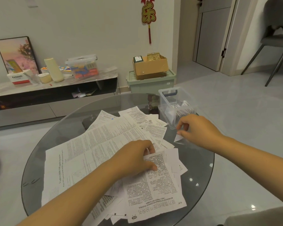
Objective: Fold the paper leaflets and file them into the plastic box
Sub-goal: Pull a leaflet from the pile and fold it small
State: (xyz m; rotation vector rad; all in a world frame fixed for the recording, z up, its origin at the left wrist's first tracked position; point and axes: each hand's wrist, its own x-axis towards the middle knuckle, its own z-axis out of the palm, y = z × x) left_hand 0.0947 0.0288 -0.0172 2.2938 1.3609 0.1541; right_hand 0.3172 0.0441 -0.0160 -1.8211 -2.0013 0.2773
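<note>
Several printed paper leaflets (104,144) lie spread in a loose pile across the round glass table (59,128). My left hand (134,159) pinches the upper edge of a leaflet with dense black print (157,190) at the front of the pile, thumb on top. At the table's far right stands the clear plastic box (168,103), lid off, with folded leaflets filed upright inside. My right hand (198,131) hovers just in front of the box with loosely curled fingers. Whether it touches the small white paper piece (177,137) under its fingertips is unclear.
A low TV bench (55,88) behind the table carries a tissue box, a cream bottle and a lidded storage box. A cardboard box (150,66) sits on a green bin. A grey chair (276,39) stands at the far right on the tiled floor.
</note>
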